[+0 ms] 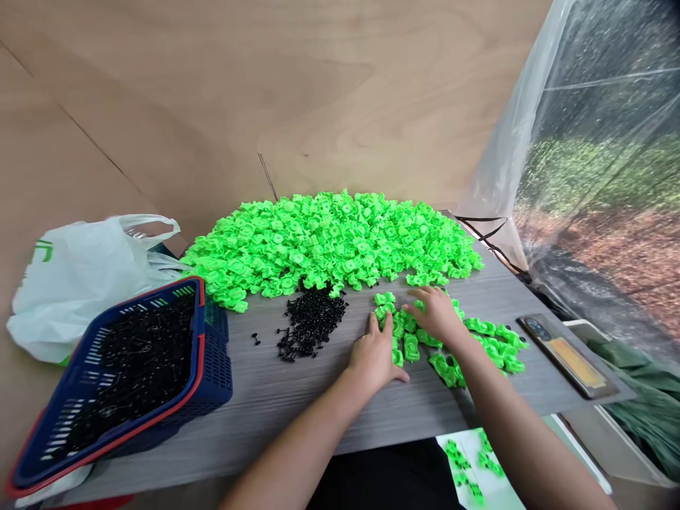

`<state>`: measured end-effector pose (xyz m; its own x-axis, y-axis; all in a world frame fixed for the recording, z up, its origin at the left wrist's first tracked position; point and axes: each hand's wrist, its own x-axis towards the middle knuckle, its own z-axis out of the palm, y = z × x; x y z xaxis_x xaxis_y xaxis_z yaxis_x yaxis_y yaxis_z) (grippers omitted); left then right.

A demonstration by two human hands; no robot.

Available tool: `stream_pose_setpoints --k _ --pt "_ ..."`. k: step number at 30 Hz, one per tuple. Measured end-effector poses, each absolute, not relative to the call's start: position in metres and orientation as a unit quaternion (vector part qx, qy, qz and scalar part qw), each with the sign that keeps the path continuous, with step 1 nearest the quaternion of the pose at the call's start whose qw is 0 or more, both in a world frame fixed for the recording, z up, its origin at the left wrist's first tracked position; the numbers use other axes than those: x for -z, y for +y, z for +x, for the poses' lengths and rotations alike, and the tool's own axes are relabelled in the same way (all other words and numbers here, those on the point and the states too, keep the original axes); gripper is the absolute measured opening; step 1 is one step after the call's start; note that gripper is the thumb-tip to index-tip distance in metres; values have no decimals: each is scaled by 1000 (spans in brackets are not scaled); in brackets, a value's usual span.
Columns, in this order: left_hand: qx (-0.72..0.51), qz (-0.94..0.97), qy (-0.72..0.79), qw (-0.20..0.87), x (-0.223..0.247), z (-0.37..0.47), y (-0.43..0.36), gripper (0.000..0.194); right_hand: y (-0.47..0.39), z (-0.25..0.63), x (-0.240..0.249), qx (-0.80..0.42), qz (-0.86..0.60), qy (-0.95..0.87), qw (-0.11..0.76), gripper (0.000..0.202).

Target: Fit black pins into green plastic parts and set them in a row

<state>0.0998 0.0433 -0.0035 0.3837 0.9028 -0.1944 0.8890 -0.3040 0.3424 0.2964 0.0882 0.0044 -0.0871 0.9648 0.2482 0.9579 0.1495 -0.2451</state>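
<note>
Evidently both hands are busy at one small cluster of green pieces lying on the grey tabletop, in front of a far larger green heap of similar pieces. The left hand lies low at the near left edge of the cluster, its grip spread, with the fingers pointing forward against the pieces and the thumb stretched out to the right. The right hand reaches over the far side of the cluster with its fingers pointing left; its underside is hidden, so I cannot tell whether its grip is clamped on a piece. More green pieces lie loose around the right forearm, some on either side of it. Left of the hands sits a pile of black pins, just in front of the heap, and a single pin lies apart from it to the left. Farther left, a blue basket with a red handle holds many black pins, and a white plastic bag slumps behind it. Toward the right end of the tabletop lies a phone. Below the near edge, by the right forearm, more green pieces rest on a white surface. A wooden wall rises behind the heap, beside a clear plastic sheet on the right.
</note>
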Motion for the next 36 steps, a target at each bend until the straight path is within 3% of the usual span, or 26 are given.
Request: stream_pose_setpoints --k 9,14,16,19,22,24,26,31,36 --pt "-47 817 537 205 -1 115 42 139 156 297 -12 6 -756 -654 33 41" --pt "-90 820 521 219 0 103 33 132 163 288 -1 17 -746 -665 13 35" --pt "-120 816 519 223 -2 90 28 119 165 288 2 30 -739 -673 13 34" --pt "-196 809 514 206 -6 60 19 83 168 291 7 32 -730 -682 4 35" --pt "-280 747 591 122 -6 15 18 55 170 292 10 20 -723 -690 3 37" --pt "-303 683 663 50 -2 -21 22 60 170 291 10 19 -720 -694 13 39" --pt "-290 626 724 4 6 -55 28 77 170 287 7 21 -717 -697 26 39" --pt "-156 624 766 19 29 -98 38 131 161 254 -16 44 -684 -714 143 34" --pt "-121 641 758 23 33 -80 50 136 143 199 -25 -162 -610 -723 280 28"
